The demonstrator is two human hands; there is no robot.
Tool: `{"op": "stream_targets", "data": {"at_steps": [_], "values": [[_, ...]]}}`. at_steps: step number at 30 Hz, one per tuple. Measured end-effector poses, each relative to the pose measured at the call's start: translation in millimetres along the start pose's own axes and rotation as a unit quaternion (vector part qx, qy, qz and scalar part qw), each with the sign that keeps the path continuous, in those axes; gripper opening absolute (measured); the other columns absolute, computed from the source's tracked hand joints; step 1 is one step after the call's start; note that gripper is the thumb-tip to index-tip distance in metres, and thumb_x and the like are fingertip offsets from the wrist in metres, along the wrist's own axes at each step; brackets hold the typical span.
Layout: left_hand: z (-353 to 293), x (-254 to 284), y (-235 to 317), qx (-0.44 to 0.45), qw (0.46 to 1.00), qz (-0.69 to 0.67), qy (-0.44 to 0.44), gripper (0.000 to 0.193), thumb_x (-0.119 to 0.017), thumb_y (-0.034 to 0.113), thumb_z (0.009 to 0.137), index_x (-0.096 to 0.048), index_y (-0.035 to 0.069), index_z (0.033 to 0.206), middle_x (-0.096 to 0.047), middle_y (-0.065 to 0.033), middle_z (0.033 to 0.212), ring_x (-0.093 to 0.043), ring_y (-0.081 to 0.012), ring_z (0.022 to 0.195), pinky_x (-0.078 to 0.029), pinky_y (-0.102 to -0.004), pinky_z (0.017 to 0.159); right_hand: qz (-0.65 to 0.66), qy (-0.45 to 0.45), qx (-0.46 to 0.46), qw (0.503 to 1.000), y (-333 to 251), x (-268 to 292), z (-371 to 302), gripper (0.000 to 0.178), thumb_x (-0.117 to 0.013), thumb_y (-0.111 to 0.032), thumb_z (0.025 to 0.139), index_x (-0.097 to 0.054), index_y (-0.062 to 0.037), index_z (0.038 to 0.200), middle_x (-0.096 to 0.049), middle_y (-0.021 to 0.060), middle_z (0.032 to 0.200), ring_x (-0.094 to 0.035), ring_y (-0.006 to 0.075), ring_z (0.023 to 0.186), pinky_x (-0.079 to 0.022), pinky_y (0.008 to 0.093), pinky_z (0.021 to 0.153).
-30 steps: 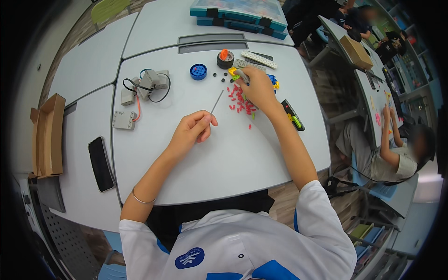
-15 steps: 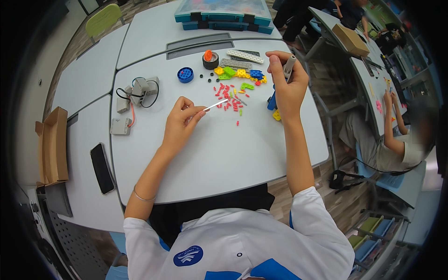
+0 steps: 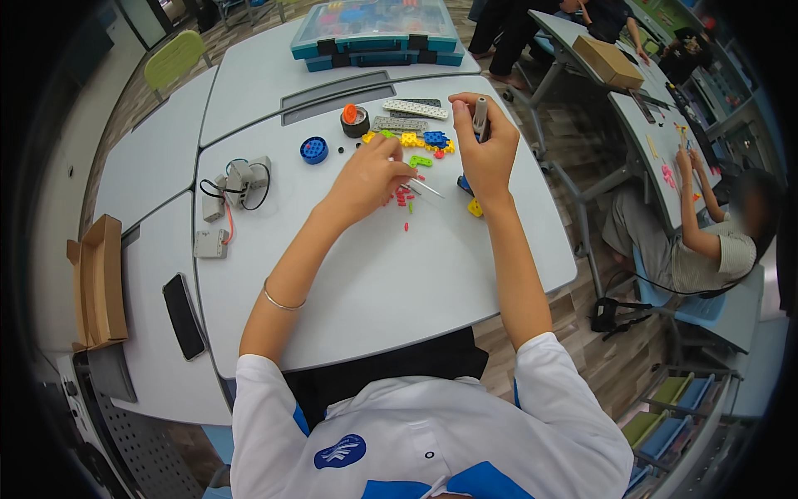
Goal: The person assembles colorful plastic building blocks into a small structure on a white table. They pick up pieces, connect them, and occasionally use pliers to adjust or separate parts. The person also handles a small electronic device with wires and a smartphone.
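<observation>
Head view shows our left grip (image 3: 368, 185) closed on a silver rod (image 3: 430, 189), our right grip (image 3: 492, 156) around a grey piece (image 3: 480, 115), red pegs (image 3: 402, 198) beside the left seemingly left unjoined.

The pegs (image 3: 402, 200) lie before the wheel (image 3: 356, 126), right of the wired blocks (image 3: 239, 176), on the table (image 3: 357, 287).

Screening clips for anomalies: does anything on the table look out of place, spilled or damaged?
Nothing looks plainly damaged. The red pins lie loose, partly hidden by the left hand. One stray pin looks mildly odd: it lies apart from the rest, nearer the person.
</observation>
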State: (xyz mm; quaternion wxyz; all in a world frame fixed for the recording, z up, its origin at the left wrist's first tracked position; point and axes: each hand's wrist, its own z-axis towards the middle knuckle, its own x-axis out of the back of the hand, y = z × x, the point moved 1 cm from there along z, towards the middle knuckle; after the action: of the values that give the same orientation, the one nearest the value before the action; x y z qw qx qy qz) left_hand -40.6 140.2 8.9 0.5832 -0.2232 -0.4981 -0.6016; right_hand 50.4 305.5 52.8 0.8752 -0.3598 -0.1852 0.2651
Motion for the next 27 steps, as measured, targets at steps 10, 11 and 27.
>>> {"op": "stream_targets", "data": {"at_steps": [10,11,27], "values": [[8,-25,0,-0.005,0.993,-0.098,-0.059,0.02,-0.07,0.002,0.079,-0.078,0.011,0.095,-0.058,-0.0049,0.09,-0.054,-0.0223,0.097,-0.049,-0.0357,0.087,-0.053,-0.045,0.013,0.997,-4,-3,-4,0.009,-0.065,-0.01,0.092,-0.068,-0.0017,0.093,-0.062,0.0034,0.067,-0.047,0.0058,0.055,-0.037,0.0239,0.05],[7,-25,-1,-0.004,0.992,-0.105,-0.068,0.022,-0.069,0.0,0.078,-0.078,0.011,0.095,-0.059,-0.005,0.09,-0.055,-0.0227,0.097,-0.049,-0.0356,0.088,-0.053,-0.049,0.011,0.997,-5,-4,-5,0.01,-0.064,-0.01,0.093,-0.069,-0.002,0.095,-0.061,0.0014,0.067,-0.046,0.0045,0.057,-0.035,0.0232,0.051],[-18,46,-82,0.244,0.965,0.086,0.039,0.025,-0.068,-0.001,0.082,-0.073,0.01,0.103,-0.063,-0.0082,0.102,-0.057,-0.0262,0.107,-0.048,-0.0346,0.095,-0.008,-0.012,-0.079,0.997,5,3,1,0.017,-0.063,-0.019,0.096,-0.072,-0.0046,0.099,-0.052,-0.0039,0.066,-0.039,0.0022,0.058,-0.025,0.0221,0.052]]}}
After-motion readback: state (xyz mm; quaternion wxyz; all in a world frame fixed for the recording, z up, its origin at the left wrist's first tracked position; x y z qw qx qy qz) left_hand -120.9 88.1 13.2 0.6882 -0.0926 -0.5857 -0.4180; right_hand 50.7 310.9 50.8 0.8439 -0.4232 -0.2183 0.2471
